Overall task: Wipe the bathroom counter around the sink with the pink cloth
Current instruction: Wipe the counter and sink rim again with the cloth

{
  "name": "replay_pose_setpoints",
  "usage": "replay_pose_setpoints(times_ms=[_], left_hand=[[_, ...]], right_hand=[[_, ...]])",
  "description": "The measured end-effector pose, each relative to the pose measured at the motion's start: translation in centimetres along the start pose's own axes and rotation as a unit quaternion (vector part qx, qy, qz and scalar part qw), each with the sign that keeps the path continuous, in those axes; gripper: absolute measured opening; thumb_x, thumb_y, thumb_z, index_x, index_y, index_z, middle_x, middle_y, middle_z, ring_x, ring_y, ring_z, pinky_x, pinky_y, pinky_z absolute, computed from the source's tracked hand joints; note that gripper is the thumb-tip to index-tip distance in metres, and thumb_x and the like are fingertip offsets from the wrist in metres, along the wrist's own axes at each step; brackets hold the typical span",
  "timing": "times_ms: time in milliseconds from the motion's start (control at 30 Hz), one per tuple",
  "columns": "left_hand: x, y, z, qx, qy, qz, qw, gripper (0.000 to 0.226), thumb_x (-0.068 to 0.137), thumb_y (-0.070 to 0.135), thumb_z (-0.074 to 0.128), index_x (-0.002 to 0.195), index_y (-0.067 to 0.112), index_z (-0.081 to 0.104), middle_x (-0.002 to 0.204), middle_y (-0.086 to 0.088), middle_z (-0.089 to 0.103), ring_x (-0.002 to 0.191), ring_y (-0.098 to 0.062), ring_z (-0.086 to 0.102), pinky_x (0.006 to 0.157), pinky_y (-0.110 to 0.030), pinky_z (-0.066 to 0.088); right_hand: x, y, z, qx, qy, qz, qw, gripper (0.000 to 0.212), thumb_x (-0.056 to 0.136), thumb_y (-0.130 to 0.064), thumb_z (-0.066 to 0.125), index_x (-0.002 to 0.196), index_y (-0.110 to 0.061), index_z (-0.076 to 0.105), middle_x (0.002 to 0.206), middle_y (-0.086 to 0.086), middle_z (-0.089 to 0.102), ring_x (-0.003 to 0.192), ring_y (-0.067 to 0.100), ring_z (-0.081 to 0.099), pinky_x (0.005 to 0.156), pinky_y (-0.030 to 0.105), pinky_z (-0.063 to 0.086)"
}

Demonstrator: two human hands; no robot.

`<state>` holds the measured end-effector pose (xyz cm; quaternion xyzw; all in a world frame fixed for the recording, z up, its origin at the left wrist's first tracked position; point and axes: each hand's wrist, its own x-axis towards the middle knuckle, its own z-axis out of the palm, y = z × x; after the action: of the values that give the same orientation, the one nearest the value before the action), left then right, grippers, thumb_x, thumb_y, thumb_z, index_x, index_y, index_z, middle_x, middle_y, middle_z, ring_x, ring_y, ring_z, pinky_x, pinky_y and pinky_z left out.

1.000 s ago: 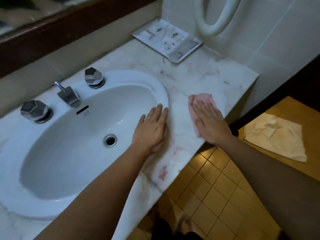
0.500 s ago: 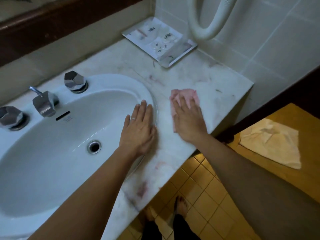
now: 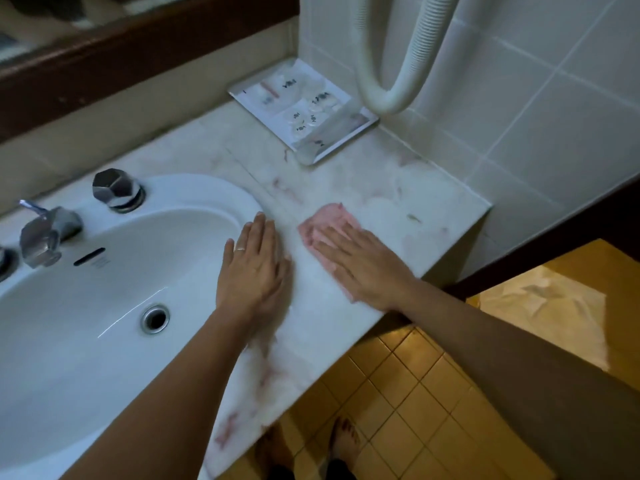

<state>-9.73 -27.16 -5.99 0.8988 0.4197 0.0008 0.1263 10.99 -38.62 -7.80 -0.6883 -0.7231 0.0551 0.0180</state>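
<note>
Two hands show: my right hand (image 3: 360,268) lies flat, fingers spread, pressing the one pink cloth (image 3: 329,220) onto the marble surface (image 3: 398,199) right of the sink (image 3: 104,341); my left hand (image 3: 254,268) rests flat, fingers together, on the sink's rim. One faucet (image 3: 45,233) and one full knob (image 3: 116,190) appear, a second knob cut off left. The cloth's near part is hidden under my palm.

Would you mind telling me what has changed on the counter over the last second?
The right hand, flat on the crumpled pink cloth, has slid it along the white marble counter, first toward the oval white sink, then slightly back. Nothing was gripped or released. The left hand stays flat on the sink's rim, and the amenity tray is unmoved.
</note>
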Motion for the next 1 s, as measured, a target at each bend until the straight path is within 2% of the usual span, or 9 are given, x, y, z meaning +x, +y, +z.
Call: replay_pose_setpoints(times_ms=[100, 167, 233, 300, 467, 667, 767, 867, 1000], left_hand=[[1.2, 0.1, -0.1, -0.004, 0.007, -0.024, 1.000, 0.065, 0.105, 0.044, 0.022, 0.159, 0.011, 0.011, 0.168, -0.007, 0.003, 0.153, -0.026, 0.011, 0.122, -0.049, 0.011], [1.6, 0.3, 0.0, -0.012, 0.010, -0.047, 0.999, 0.068, 0.104, 0.047, 0.024, 0.159, 0.012, 0.005, 0.168, -0.005, -0.004, 0.154, -0.024, 0.004, 0.123, -0.046, 0.007], [1.9, 0.5, 0.3, -0.008, 0.009, -0.056, 0.998, 0.070, 0.103, 0.050, 0.021, 0.160, 0.014, 0.000, 0.168, -0.004, -0.008, 0.154, -0.022, -0.001, 0.124, -0.044, 0.005], [1.8, 0.7, 0.4, -0.003, 0.003, -0.060, 0.998, 0.072, 0.103, 0.053, 0.020, 0.159, 0.015, -0.003, 0.167, -0.002, -0.011, 0.154, -0.021, -0.003, 0.124, -0.044, 0.005], [1.6, 0.7, 0.1, -0.011, 0.010, -0.060, 0.998, 0.071, 0.103, 0.052, 0.021, 0.160, 0.015, -0.002, 0.167, -0.002, -0.011, 0.154, -0.020, -0.003, 0.124, -0.045, 0.006], [1.5, 1.0, 0.1, -0.015, 0.019, -0.062, 0.998, 0.073, 0.102, 0.054, 0.022, 0.160, 0.015, 0.000, 0.167, -0.002, -0.010, 0.154, -0.019, -0.003, 0.124, -0.044, 0.005], [1.4, 1.0, 0.0, -0.026, 0.018, -0.063, 0.998, 0.074, 0.102, 0.056, 0.021, 0.160, 0.016, -0.001, 0.167, 0.000, -0.011, 0.154, -0.018, -0.004, 0.125, -0.042, 0.005], [1.5, 0.8, 0.0, -0.034, 0.018, -0.065, 0.997, 0.075, 0.101, 0.058, 0.021, 0.160, 0.018, -0.002, 0.167, 0.001, -0.012, 0.154, -0.016, -0.005, 0.125, -0.042, 0.005], [1.6, 0.9, 0.0, -0.026, 0.013, -0.064, 0.998, 0.079, 0.099, 0.062, 0.020, 0.160, 0.017, -0.002, 0.167, 0.000, -0.012, 0.154, -0.017, -0.005, 0.125, -0.042, 0.005]], right_hand=[[-2.9, 8.2, -1.3, 0.033, -0.043, 0.074, 0.996, 0.052, 0.105, -0.040, 0.021, 0.156, -0.036, 0.010, 0.164, -0.014, 0.001, 0.152, 0.009, -0.003, 0.123, 0.034, 0.003], [-1.0, 11.6, -1.5, 0.039, -0.014, 0.225, 0.973, 0.059, 0.100, -0.044, 0.017, 0.157, -0.033, 0.008, 0.167, -0.007, 0.003, 0.154, 0.019, 0.002, 0.123, 0.044, 0.011], [3.1, 10.0, -0.9, 0.017, -0.006, 0.282, 0.959, 0.065, 0.098, -0.042, 0.035, 0.157, -0.030, 0.012, 0.167, -0.001, 0.010, 0.152, 0.027, 0.011, 0.121, 0.047, 0.016], [6.0, 5.0, -0.2, 0.005, 0.001, 0.222, 0.975, 0.076, 0.090, -0.039, 0.055, 0.156, -0.027, 0.019, 0.162, 0.002, 0.023, 0.147, 0.032, 0.021, 0.117, 0.048, 0.022], [0.3, 3.5, -1.5, 0.044, -0.033, -0.039, 0.998, 0.053, 0.105, -0.036, 0.030, 0.156, -0.034, 0.017, 0.165, -0.011, 0.010, 0.152, 0.012, 0.006, 0.119, 0.033, 0.005], [4.6, 10.6, -0.9, 0.041, 0.003, 0.268, 0.963, 0.056, 0.103, -0.039, 0.025, 0.157, -0.035, 0.010, 0.167, -0.003, 0.006, 0.153, 0.026, 0.008, 0.122, 0.046, 0.011], [6.1, 5.5, 0.4, 0.034, 0.005, 0.170, 0.985, 0.063, 0.095, -0.046, 0.014, 0.156, -0.031, 0.020, 0.166, -0.002, 0.016, 0.152, 0.030, 0.014, 0.121, 0.048, 0.017], [-0.2, 6.8, -0.5, 0.035, -0.044, 0.006, 0.998, 0.058, 0.100, -0.048, 0.012, 0.157, -0.038, 0.007, 0.165, -0.015, -0.001, 0.153, 0.013, -0.006, 0.121, 0.033, 0.003], [-2.8, 16.6, -1.9, 0.042, -0.003, 0.163, 0.986, 0.063, 0.095, -0.050, 0.011, 0.156, -0.032, 0.010, 0.166, -0.003, 0.009, 0.154, 0.020, 0.009, 0.123, 0.035, 0.004]])
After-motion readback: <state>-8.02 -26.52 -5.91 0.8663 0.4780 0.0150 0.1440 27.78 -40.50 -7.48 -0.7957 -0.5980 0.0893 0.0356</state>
